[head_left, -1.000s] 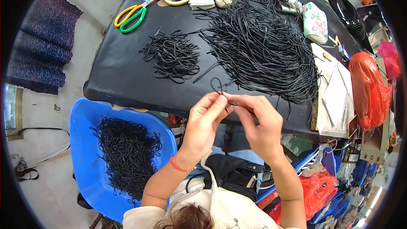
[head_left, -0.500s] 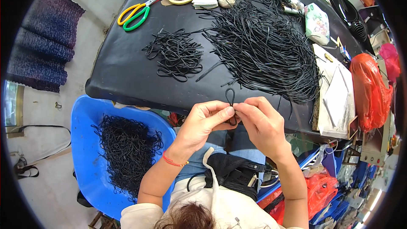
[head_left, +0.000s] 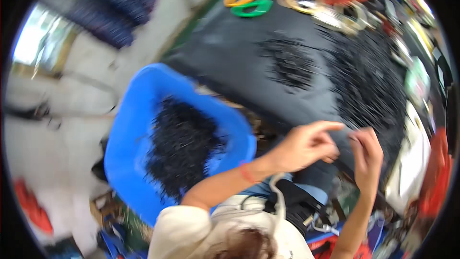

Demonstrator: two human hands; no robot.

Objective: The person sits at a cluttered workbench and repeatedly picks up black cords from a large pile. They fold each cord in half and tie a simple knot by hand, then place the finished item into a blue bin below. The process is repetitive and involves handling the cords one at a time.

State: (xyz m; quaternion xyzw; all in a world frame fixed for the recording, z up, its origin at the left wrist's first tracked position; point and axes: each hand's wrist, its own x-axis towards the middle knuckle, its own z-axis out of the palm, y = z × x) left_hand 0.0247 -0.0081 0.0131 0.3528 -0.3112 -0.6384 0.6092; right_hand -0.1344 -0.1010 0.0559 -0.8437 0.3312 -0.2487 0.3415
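The whole view is smeared by motion. My left hand (head_left: 310,147) is over my lap at the table's front edge, its index finger stretched toward the right and the others curled, with a gap between index finger and thumb. No cord shows in it. Close by on the right is my right hand (head_left: 369,152), raised with bent fingers; blur hides whether its fingertips pinch anything. Beyond the hands, a large heap of straight black cords (head_left: 371,79) covers the table's right part. A smaller pile of looped black cords (head_left: 290,62) lies to its left.
A blue plastic tub (head_left: 125,129) left of my lap holds a mass of black cord loops (head_left: 179,146). Scissors with yellow and green handles (head_left: 251,7) and tape rolls (head_left: 304,0) lie along the dark table's (head_left: 230,50) far edge. A red bag (head_left: 436,172) is at the right.
The view has swung left, so the table and tub appear farther right. My hands have moved apart, and the cord loop pinched between them no longer shows.
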